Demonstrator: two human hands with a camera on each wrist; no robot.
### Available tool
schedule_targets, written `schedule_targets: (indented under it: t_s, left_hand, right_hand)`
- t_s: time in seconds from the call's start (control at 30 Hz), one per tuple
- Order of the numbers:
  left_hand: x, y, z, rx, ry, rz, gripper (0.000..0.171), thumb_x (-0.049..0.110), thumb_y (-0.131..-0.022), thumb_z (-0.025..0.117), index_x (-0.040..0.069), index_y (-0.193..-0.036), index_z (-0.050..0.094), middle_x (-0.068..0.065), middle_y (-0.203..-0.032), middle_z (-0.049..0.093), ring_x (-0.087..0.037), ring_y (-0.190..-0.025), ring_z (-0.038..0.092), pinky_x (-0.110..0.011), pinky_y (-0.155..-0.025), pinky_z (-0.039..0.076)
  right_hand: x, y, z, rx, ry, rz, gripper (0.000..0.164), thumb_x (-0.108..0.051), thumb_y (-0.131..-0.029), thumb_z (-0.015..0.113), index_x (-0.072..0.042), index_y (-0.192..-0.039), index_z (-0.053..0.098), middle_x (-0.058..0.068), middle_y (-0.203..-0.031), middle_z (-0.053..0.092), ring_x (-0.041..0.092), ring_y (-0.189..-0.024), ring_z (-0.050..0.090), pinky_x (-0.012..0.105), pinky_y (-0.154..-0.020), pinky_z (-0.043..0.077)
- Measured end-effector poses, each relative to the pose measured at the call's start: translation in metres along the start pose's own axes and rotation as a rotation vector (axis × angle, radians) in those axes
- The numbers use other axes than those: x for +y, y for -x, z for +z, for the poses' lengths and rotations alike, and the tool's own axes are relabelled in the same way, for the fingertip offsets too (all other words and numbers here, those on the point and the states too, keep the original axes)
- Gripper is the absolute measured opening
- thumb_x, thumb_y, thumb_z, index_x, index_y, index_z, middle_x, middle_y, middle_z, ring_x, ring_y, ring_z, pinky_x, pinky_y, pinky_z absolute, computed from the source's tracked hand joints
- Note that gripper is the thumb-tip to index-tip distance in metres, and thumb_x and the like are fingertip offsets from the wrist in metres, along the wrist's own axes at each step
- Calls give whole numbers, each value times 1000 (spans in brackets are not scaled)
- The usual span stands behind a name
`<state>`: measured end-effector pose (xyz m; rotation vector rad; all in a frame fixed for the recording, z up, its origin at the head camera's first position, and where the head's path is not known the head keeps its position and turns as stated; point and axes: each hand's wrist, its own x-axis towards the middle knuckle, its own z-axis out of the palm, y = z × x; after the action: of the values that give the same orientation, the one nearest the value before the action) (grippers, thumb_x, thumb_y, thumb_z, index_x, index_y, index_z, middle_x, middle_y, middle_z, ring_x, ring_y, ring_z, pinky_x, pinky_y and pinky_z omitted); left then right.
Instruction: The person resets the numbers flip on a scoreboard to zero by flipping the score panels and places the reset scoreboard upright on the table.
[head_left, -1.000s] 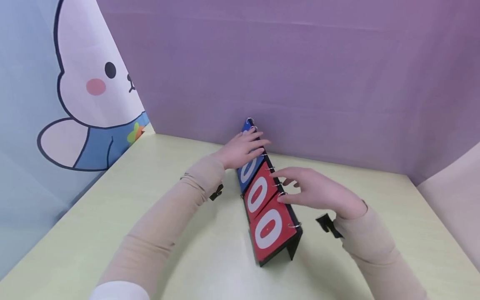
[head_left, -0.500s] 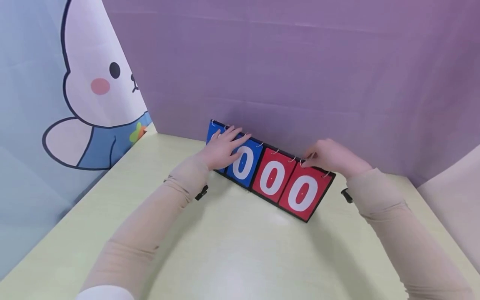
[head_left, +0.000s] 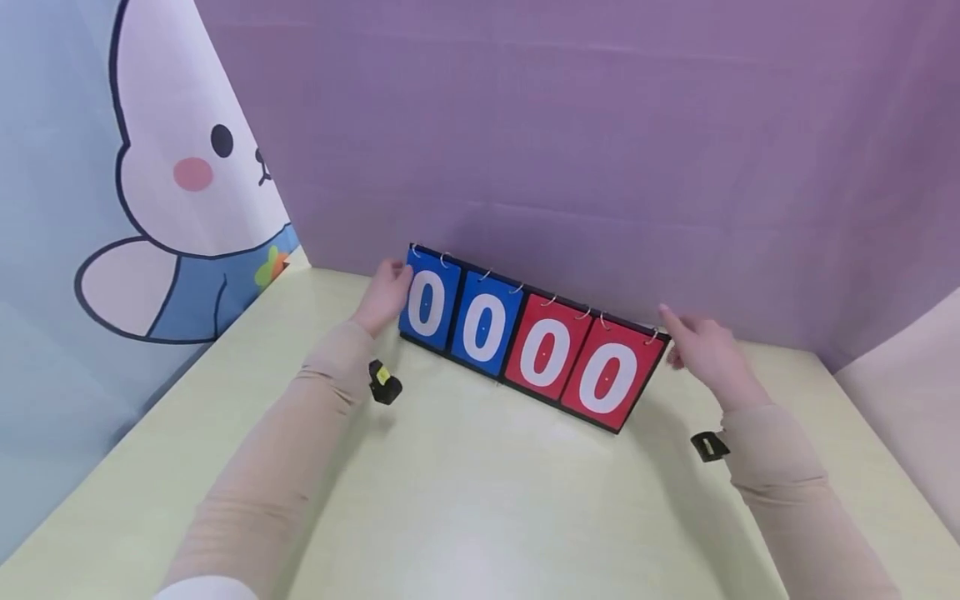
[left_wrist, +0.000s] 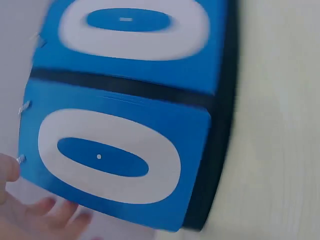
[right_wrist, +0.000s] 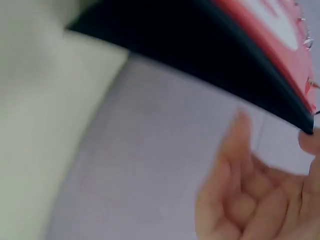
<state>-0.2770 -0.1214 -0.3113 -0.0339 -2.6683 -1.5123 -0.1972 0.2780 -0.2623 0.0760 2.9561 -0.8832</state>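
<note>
A tabletop flip scoreboard point(head_left: 514, 337) leans back on its black stand, cards toward me, its right end nearer than its left. Two blue cards point(head_left: 426, 302) and two red cards point(head_left: 609, 375) all read 0. My left hand point(head_left: 384, 296) is at the left end; in the left wrist view its thumb is close to a ring at the top corner and the fingertips point(left_wrist: 65, 210) are along the end. At the top right corner is my right hand point(head_left: 708, 354), one finger stretched along the edge. In the right wrist view a fingertip meets that corner.
Metal rings point(head_left: 551, 300) bind the cards along the top edge. A purple cloth backdrop point(head_left: 570, 125) rises close behind the scoreboard. The pale tabletop point(head_left: 465, 483) reaches forward from it. At left hangs a cloth with a cartoon rabbit point(head_left: 168, 208).
The scoreboard has swung round from end-on to facing me. My left hand has slid from the blue cards to the left end, and the right hand has shifted out to the right corner.
</note>
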Motion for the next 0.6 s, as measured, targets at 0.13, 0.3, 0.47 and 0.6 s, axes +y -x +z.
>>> schedule_targets:
  t_s: [0.13, 0.3, 0.47, 0.6]
  left_hand:
    - [-7, -1, -6, -55, 98, -112, 57, 39, -104, 24, -1, -144, 27, -20, -148, 34, -34, -136, 34, -45, -113, 29]
    - [-2, -3, -2, -23, 131, -50, 57, 41, -103, 26, 2, -145, 27, -18, -148, 34, -32, -136, 34, -45, -113, 30]
    - [4, -7, 4, -59, 137, -63, 59, 39, -103, 27, 4, -149, 15, -16, -154, 24, -30, -142, 24, -44, -116, 23]
    - [6, -8, 9, -68, 182, -89, 59, 39, -103, 32, 7, -149, 14, -13, -156, 22, -28, -144, 22, -43, -117, 22]
  right_hand:
    - [6, -4, 5, -159, -199, 37, 76, -57, -97, 31, 12, -126, 46, 2, -73, 62, 12, -70, 65, 30, -76, 57]
    - [11, -11, 4, -169, -356, 73, 74, -51, -98, 34, 12, -136, 36, -8, -75, 62, 4, -68, 64, 20, -70, 56]
    - [11, -34, 1, -144, -499, 146, 74, -50, -98, 33, 8, -143, 26, -5, -88, 59, 1, -71, 61, 20, -75, 55]
    - [6, -57, 0, -141, -669, 211, 68, -47, -99, 31, 1, -146, 20, 4, -109, 47, 4, -85, 55, 24, -90, 50]
